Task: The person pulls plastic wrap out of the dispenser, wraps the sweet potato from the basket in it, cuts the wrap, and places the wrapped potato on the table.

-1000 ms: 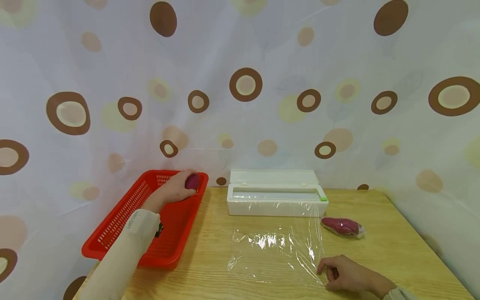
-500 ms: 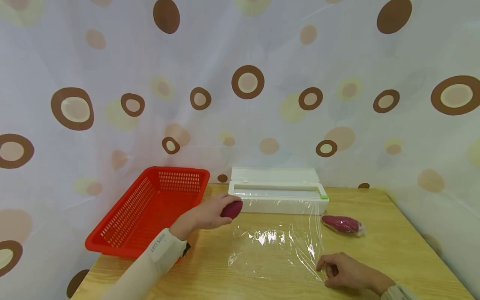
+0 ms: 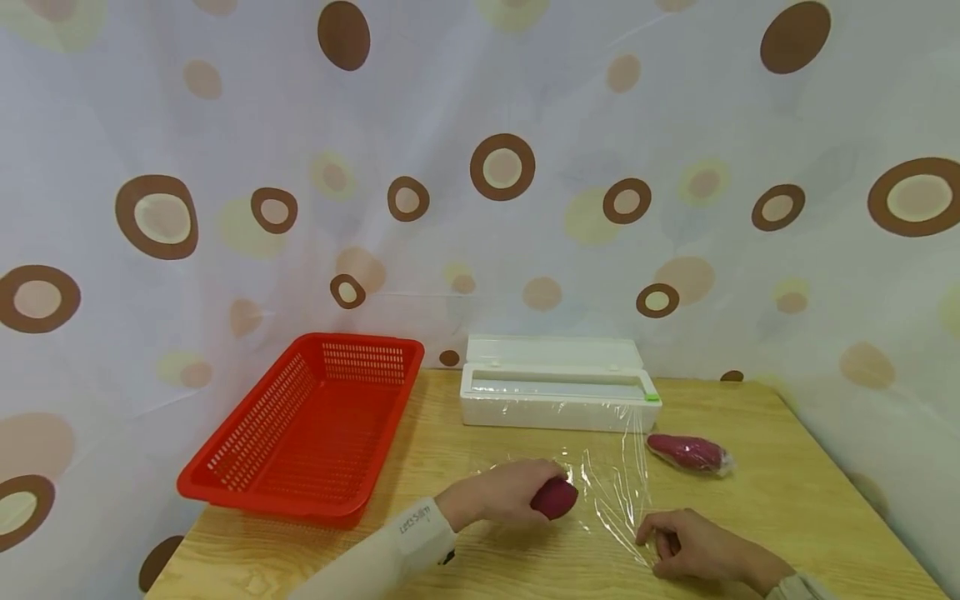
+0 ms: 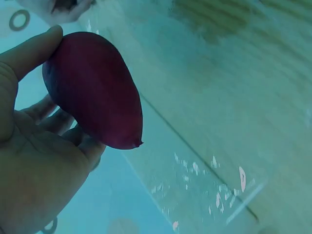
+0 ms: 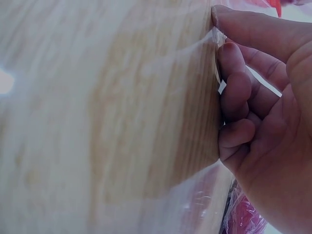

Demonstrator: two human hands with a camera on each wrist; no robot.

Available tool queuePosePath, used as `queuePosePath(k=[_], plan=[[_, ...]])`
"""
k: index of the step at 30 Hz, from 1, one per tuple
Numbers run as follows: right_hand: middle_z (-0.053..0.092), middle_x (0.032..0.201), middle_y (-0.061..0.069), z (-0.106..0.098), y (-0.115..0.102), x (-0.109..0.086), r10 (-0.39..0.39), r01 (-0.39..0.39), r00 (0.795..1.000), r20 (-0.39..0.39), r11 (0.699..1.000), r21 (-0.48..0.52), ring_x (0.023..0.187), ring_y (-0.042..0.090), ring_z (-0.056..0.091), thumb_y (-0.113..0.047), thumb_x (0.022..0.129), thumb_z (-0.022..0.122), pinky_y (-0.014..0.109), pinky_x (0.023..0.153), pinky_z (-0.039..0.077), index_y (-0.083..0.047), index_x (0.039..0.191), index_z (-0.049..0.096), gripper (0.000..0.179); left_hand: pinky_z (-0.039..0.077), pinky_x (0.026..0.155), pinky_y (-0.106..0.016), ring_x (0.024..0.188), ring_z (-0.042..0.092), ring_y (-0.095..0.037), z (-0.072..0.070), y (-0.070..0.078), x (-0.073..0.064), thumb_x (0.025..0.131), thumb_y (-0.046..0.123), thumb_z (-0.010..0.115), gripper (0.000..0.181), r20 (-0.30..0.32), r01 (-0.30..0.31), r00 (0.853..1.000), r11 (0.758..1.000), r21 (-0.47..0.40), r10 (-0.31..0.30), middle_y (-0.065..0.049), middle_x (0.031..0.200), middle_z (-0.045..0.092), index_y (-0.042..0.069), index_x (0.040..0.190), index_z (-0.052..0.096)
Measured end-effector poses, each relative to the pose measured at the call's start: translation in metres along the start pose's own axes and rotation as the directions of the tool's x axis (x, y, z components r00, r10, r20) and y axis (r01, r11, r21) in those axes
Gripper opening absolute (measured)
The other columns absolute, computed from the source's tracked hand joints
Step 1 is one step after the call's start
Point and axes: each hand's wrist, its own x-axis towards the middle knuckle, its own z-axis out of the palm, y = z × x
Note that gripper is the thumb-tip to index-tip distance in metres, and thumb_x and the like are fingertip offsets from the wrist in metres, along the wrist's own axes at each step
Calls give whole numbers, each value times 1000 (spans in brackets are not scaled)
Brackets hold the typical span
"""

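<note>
My left hand grips a purple-skinned sweet potato over a sheet of clear cling film. In the left wrist view, thumb and fingers wrap one side of the sweet potato, its pointed end sticking out. My right hand pinches the film's near right corner low over the table; the right wrist view shows the film edge between thumb and index finger. From there the film runs back, creased, to a white cling film dispenser with its lid raised.
A second sweet potato wrapped in film lies right of the film. At the left stands a red plastic basket with slotted sides. Behind the wooden table hangs a dotted curtain.
My left hand has lifted the sweet potato out of the red basket and carried it right and nearer, over the film. The right hand keeps its pinch on the film corner.
</note>
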Motion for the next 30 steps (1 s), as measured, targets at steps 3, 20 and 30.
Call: queuePosePath(k=[3,20,30], plan=[[56,74,-12,1,1,1,19,-19,1000,0,1000,11,62,-4,48,-13,85,69,19,52,43,-11,105,60,22,42,76,-16,94,50,-1,11,5,10,82,23,73,53,-1,-19,1000,1000,4,19,7,115,55,14,129,49],[56,74,-12,-1,-2,2,30,-30,1000,5,999,29,63,-4,48,-14,84,70,19,52,43,-10,105,60,23,42,75,-15,90,51,0,40,14,19,77,35,79,57,-13,-23,1000,996,84,24,7,112,52,25,126,53],[55,74,-13,0,-4,3,-49,49,999,18,999,-2,65,-6,48,-10,85,68,19,52,44,-12,97,64,13,42,75,-15,91,50,0,42,15,18,79,36,76,40,8,-25,1000,993,112,25,11,108,53,26,108,51]])
